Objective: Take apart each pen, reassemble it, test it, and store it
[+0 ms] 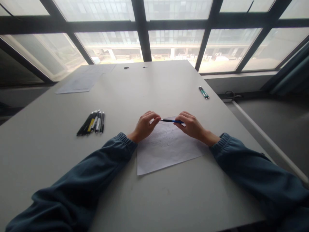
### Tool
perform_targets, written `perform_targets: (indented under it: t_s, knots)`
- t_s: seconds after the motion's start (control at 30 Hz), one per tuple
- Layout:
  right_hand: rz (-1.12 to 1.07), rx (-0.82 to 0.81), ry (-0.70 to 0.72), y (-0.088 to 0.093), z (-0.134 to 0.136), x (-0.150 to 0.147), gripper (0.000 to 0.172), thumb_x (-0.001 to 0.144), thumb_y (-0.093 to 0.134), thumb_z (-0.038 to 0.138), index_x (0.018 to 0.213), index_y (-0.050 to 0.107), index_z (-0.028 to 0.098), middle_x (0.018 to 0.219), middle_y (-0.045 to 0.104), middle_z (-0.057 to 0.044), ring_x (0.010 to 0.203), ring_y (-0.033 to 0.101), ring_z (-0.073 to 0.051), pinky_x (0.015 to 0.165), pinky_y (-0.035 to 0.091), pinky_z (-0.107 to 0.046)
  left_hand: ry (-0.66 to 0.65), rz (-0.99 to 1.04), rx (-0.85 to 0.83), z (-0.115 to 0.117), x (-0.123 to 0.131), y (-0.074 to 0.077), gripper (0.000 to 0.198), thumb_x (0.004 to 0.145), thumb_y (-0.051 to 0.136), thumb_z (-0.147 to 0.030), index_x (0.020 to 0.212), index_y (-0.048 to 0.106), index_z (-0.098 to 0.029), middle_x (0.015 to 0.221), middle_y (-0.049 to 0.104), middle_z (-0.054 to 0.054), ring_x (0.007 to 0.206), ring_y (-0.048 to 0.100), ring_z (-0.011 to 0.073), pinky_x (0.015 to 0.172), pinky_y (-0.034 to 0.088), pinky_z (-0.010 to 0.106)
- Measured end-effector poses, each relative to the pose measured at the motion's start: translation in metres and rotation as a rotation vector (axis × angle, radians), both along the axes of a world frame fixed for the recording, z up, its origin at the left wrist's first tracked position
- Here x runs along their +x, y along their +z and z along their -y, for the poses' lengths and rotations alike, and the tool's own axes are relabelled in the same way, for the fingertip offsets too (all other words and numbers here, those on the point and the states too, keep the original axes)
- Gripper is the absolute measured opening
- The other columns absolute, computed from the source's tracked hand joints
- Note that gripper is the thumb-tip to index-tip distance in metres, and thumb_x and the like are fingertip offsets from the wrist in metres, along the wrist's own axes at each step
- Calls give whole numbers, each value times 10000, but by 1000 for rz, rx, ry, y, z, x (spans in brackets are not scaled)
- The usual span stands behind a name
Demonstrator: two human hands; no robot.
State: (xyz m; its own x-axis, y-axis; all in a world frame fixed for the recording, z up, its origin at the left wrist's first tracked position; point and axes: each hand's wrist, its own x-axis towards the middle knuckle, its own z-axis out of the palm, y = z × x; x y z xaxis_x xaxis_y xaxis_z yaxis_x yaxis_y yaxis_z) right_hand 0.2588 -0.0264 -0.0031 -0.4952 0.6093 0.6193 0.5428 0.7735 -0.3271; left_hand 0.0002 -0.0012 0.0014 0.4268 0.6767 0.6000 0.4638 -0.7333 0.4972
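Observation:
A white sheet of paper (166, 151) with a faint pencil drawing lies on the grey table (149, 90) in front of me. Above its far edge both hands hold a blue pen (172, 121) level between them. My left hand (145, 125) pinches the pen's left tip with its fingertips. The other end sits in the curled fingers of my right hand (191, 125). Both forearms, in dark blue sleeves, rest on the table.
A row of several black and yellow pens (92, 123) lies to the left of my hands. Two dark pens (204, 92) lie near the table's right edge. More paper sheets (80, 82) sit at the far left. Large windows stand beyond the table.

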Motion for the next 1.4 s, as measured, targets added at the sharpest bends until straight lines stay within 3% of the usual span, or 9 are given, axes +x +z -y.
perform_targets:
  t_s: [0.13,0.67,1.0,1.4]
  knots:
    - [32,25,-9,0,0,0,74,972,583,241,917,619,207,858,648,-65,834,565,-217,752,481,-353,-49,-18,4,-1,0,0,327,991,554,-378,748,654,-183,699,649,30,726,575,166,682,463,293]
    - [81,32,-10,1,1,0,162,1006,532,280,921,638,192,865,665,-76,828,580,-210,758,474,-341,-63,33,19,0,0,0,269,956,609,-422,873,701,-184,804,703,53,767,620,171,718,501,301]
    - [94,63,-24,0,1,0,174,1006,537,288,943,663,184,867,671,-77,818,577,-208,754,468,-335,-120,-40,16,0,0,0,165,988,553,-308,925,643,-184,827,633,48,799,577,171,740,473,300]
    - [100,183,-21,3,0,2,119,986,578,277,973,675,208,856,669,-64,832,535,-213,773,438,-360,-170,-128,-98,4,-2,2,429,1043,420,-368,697,580,-171,679,579,17,676,534,138,700,425,271]
